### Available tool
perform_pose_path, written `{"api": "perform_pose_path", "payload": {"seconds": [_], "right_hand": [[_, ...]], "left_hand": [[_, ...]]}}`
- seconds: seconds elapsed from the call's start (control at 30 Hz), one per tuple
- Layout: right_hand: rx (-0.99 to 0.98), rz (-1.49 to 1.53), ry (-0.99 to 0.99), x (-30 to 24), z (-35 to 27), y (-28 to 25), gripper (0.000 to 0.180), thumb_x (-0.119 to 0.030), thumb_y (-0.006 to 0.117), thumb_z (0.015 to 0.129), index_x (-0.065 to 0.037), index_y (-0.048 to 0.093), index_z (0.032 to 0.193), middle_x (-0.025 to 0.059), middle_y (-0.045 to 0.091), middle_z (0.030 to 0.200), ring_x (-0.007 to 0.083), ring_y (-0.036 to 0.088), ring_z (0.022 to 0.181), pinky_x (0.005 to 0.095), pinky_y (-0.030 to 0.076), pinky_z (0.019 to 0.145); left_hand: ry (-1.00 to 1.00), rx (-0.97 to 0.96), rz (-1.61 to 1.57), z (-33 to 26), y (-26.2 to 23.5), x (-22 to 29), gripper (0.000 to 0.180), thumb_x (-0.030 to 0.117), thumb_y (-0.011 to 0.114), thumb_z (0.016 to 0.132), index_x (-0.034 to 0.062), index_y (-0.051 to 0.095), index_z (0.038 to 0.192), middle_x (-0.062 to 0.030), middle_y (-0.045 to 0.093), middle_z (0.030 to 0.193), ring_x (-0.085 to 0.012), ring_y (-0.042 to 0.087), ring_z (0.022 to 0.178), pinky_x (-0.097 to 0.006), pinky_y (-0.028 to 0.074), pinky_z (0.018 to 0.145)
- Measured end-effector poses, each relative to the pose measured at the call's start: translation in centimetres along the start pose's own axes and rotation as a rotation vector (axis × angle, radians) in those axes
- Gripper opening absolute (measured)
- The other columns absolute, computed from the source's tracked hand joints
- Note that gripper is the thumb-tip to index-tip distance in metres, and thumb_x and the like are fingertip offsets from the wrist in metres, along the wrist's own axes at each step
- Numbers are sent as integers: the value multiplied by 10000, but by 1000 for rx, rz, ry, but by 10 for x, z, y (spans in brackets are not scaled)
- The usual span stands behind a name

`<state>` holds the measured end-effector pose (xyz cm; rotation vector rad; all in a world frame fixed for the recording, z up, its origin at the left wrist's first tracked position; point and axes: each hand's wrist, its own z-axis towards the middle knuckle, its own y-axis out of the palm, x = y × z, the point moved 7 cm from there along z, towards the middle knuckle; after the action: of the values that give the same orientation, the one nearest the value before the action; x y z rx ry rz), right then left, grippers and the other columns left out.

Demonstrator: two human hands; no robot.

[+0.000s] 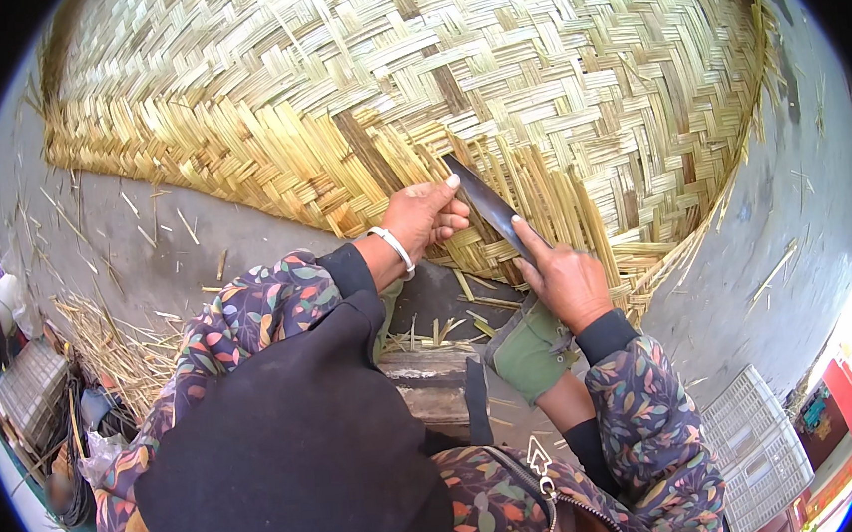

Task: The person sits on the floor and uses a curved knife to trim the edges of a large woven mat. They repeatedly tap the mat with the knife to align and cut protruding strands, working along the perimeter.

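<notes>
A large mat woven from pale and brownish flat strips [550,66] spreads out in front of me, its near edge bristling with loose strip ends. My right hand [565,277] is closed round the low end of a dark-bladed knife [486,201], index finger stretched along it; the handle is hidden in the palm. The blade slants up and left over the strip ends. Close to its upper part is my left hand [422,218], with a white bangle [392,249] at the wrist. Its thumb and fingers are pinched together at the mat's edge; what lies between them is hidden.
Between my green shoes [530,353] lies a worn wooden board [430,381] with cut bits around it. A heap of thin strips [117,350] is on the grey floor [253,225] at left. A white plastic crate [756,450] stands at lower right, cables and clutter at far left.
</notes>
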<state>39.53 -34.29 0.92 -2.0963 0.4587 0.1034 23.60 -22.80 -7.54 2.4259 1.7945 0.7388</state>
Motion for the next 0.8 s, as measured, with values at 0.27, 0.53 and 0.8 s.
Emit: {"api": "perform_pose_path", "payload": {"seconds": [0.27, 0.53, 0.8], "right_hand": [[27, 89, 40, -5, 3, 6, 599, -361, 659, 870, -317, 445, 1428, 131, 642, 697, 303, 659, 608, 432, 531, 551], [94, 81, 39, -8, 14, 10, 594, -387, 672, 857, -321, 470, 1412, 112, 637, 683, 286, 655, 590, 407, 527, 531], [57, 47, 45, -11, 17, 12, 620, -378, 673, 852, -340, 446, 1428, 105, 624, 676, 277, 651, 573, 407, 522, 513]], "left_hand": [[-92, 80, -4, 1, 4, -10, 333, 414, 614, 950, 93, 533, 984, -72, 676, 791, -114, 653, 615, -213, 500, 477], [-168, -12, -57, -3, 6, -23, 330, 367, 583, 977, 44, 629, 925, -17, 648, 650, -96, 580, 476, -210, 447, 416], [-228, -96, -76, 3, 8, -29, 317, 380, 566, 983, 72, 567, 907, -33, 644, 640, -101, 578, 446, -220, 434, 371]]}}
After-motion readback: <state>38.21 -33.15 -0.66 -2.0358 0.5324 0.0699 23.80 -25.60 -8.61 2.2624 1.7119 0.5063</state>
